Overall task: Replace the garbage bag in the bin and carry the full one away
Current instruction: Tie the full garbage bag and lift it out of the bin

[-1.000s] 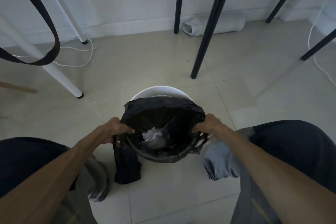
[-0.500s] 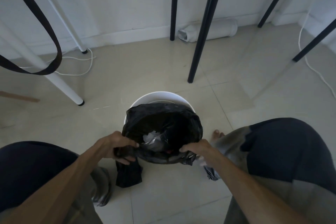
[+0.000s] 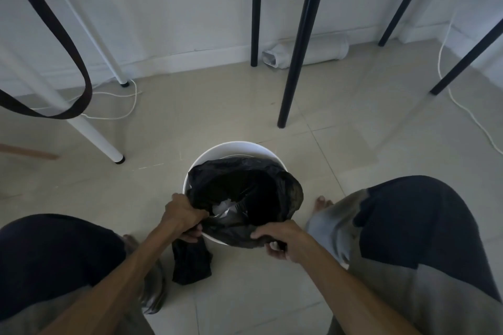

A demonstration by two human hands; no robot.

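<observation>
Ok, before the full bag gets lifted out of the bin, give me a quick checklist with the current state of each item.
1. Left hand grips the bag edge: ok.
2. Right hand grips the bag's near edge: ok.
3. Bag edge off the bin rim: ok at the far side, cannot tell at the near side under the hands.
4. Bag mouth gathered closed: not ok, wide open, white trash visible inside.
5. Spare bag at hand: ok, on the floor beside the bin.
6. Room above for lifting: cannot tell, black table leg stands just beyond the bin.
</observation>
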